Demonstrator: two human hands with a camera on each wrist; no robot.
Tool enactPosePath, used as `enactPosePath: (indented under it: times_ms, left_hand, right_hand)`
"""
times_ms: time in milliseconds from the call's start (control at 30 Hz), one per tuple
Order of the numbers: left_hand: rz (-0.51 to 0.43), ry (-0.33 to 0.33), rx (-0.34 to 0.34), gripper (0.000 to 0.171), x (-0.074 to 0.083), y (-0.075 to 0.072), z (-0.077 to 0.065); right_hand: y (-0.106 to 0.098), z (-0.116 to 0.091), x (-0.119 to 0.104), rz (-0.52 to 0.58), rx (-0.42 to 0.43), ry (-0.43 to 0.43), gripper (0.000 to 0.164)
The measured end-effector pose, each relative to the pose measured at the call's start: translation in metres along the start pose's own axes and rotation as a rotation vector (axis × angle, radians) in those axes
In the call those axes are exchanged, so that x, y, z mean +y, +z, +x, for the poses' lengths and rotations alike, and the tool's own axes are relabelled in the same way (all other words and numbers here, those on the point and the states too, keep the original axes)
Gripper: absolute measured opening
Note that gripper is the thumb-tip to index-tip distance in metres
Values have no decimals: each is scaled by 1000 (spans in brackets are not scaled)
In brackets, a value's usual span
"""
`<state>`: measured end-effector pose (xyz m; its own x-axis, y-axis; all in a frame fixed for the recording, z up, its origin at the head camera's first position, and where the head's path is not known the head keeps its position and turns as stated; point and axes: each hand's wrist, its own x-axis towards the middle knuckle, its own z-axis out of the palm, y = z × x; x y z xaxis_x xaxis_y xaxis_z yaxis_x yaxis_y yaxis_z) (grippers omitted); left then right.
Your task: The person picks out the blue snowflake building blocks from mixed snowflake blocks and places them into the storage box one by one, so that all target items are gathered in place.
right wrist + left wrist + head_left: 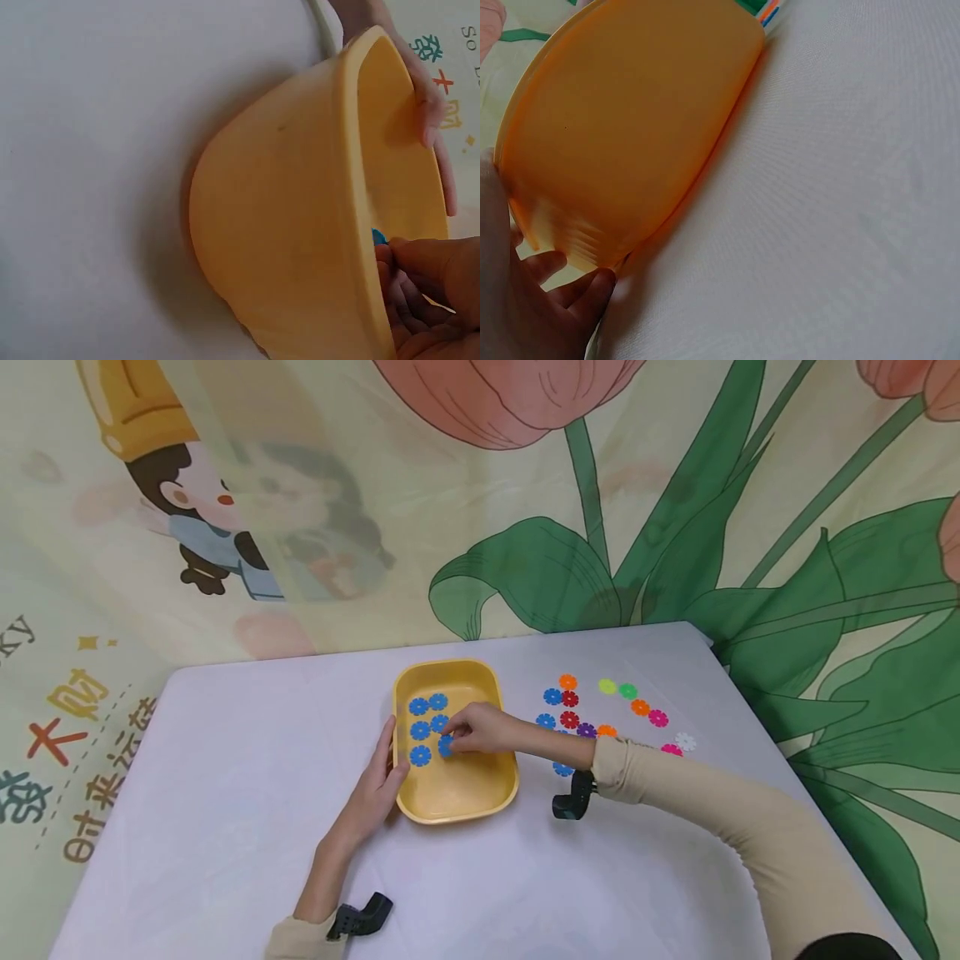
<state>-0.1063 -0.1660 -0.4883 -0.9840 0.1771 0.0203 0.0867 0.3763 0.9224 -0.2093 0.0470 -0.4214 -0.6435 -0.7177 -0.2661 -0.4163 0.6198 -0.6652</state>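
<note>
Nearest me, the left hand (372, 789) rests flat-fingered against the yellow tray's (501, 793) left wall near the table's middle, while the right hand (480, 729) pinches a blue disc (446, 745) inside it beside five already placed, two blue discs (549, 708) and the other colours lying toward the right edge.

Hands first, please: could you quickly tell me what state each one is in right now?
Left hand: open, resting against the yellow tray's left rim.
Right hand: inside the tray, pinching a blue flower piece.
</note>
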Motion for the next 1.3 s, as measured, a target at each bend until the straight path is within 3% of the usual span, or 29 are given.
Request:
enactPosePath:
  times_ms: [333, 1300]
  left_hand:
    - [-1, -1, -8, 67, 1, 0, -1]
    - [-5, -19, 0, 67, 3, 0, -1]
  right_hand:
    - [10, 21, -6, -140, -35, 15, 27]
    - [14, 23, -6, -206, -70, 43, 31]
